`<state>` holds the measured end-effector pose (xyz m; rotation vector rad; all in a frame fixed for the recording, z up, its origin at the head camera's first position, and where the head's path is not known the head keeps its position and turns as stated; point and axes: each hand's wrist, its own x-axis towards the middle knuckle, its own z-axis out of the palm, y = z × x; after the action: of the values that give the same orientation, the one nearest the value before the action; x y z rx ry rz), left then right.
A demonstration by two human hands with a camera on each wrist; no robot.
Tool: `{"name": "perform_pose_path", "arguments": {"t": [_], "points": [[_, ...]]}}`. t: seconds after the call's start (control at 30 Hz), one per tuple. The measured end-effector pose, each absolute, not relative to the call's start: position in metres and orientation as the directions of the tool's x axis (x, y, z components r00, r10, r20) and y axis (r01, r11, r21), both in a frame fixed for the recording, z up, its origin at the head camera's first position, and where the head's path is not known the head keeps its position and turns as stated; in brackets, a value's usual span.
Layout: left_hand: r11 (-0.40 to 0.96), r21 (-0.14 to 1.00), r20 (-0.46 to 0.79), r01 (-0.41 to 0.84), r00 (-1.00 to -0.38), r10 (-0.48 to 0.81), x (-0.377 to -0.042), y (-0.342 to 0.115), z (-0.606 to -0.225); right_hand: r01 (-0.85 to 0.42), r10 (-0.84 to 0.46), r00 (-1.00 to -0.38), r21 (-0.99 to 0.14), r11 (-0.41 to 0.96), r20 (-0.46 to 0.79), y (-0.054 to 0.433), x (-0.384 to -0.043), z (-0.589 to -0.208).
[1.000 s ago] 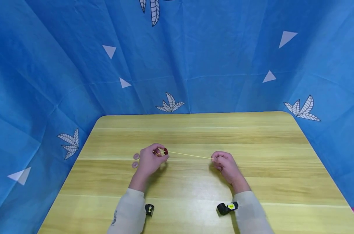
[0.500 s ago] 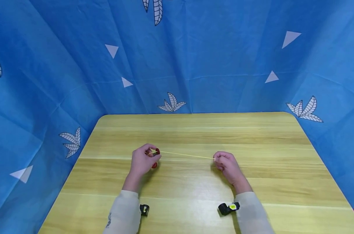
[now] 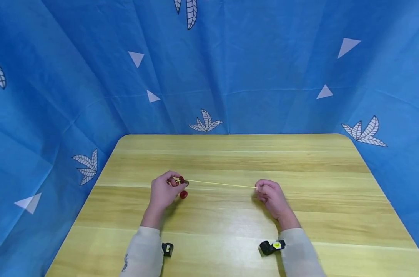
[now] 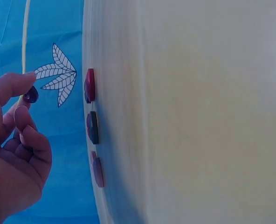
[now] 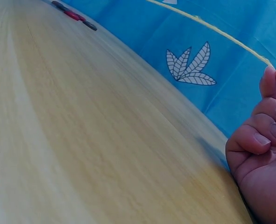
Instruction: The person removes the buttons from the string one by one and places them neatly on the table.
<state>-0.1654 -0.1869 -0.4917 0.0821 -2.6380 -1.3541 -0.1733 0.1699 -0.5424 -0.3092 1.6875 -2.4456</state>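
Note:
My left hand [image 3: 163, 192] pinches a dark button [image 4: 31, 94] between thumb and fingers, above the table. A yellow string [image 3: 220, 183] runs from that button, nearly straight, across to my right hand [image 3: 271, 195]. The right hand's thumb and forefinger pinch the string's end, and its other fingers are curled in. Beneath and beside the left hand, loose buttons lie on the table. The left wrist view shows a red button [image 4: 91, 85], a dark green-black button [image 4: 95, 127] and a mauve button [image 4: 98, 171], with others partly hidden behind them.
Both hands are over a light wood-grain table [image 3: 230, 223]. A blue cloth [image 3: 265, 69] with leaf and triangle prints hangs behind it and at the sides. Black wrist cameras sit at the left cuff [image 3: 140, 250] and right cuff [image 3: 299, 246].
My left hand has moved left with the button, drawing away from the right hand, so more string shows between them. It now covers the mauve buttons, while a red one shows beside the thumb.

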Motion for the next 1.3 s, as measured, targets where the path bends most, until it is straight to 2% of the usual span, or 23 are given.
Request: {"name": "perform_pose_path", "arguments": {"t": [0.77, 1.3], "points": [[0.635, 0.772, 0.115, 0.0, -0.984, -0.139, -0.15, -0.207, -0.495, 0.006, -0.239, -0.967, -0.931, -0.365, 0.088, 0.169, -0.173, -0.541], [0.621, 0.784, 0.105, -0.011, -0.983, -0.15, -0.145, -0.214, -0.497, 0.0, -0.237, -0.967, -0.936, -0.351, 0.089, 0.168, -0.174, -0.542]]}}
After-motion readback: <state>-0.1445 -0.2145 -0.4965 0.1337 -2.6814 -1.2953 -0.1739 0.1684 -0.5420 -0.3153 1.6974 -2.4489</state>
